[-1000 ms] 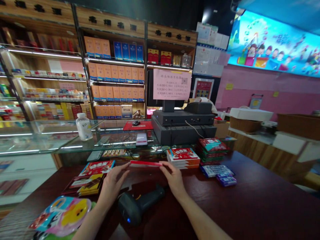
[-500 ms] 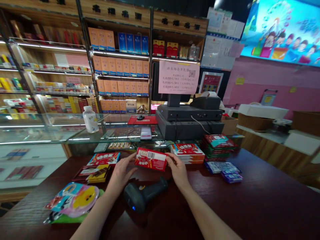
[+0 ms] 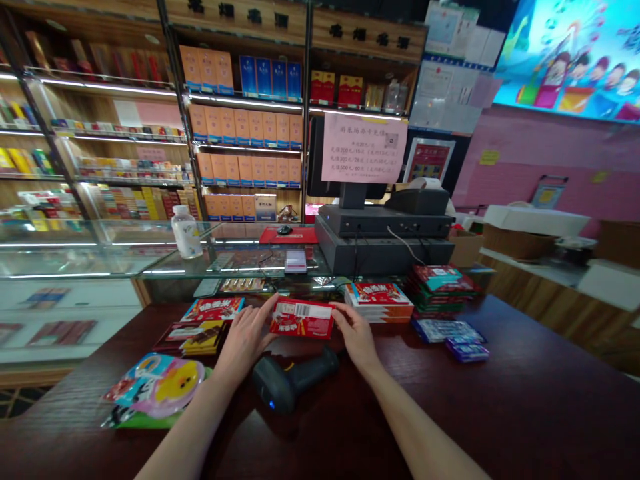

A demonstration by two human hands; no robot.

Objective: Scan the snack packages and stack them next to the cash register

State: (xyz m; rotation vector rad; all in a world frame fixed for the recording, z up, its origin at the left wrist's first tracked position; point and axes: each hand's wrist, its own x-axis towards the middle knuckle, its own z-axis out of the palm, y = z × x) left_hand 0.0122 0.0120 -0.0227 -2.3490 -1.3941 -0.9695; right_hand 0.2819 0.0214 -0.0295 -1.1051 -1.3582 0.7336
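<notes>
Over a dark table (image 3: pixel 500 413), the person's left hand (image 3: pixel 245 339) and right hand (image 3: pixel 360 337) pinch a red box (image 3: pixel 303 319) by its ends.
A glass case (image 3: pixel 115 268) beyond and left of the left hand contains flat packs (image 3: pixel 60 333); a box stack (image 3: pixel 379 303) sits beyond the right hand; the red box, between both hands, hides its contents.

Our widest free room is the bare tabletop (image 3: pixel 530 407) right of our right hand (image 3: pixel 357 339), nearer us than the purple packet (image 3: pixel 467 349). Below the red box (image 3: pixel 303 319), the scanner (image 3: pixel 295 380) blocks us, though a gap runs between it and our right forearm. Chocolate packs (image 3: pixel 204 338) crowd our left hand (image 3: pixel 245 341); stacked boxes (image 3: pixel 380 305) obstruct the far right.
</notes>
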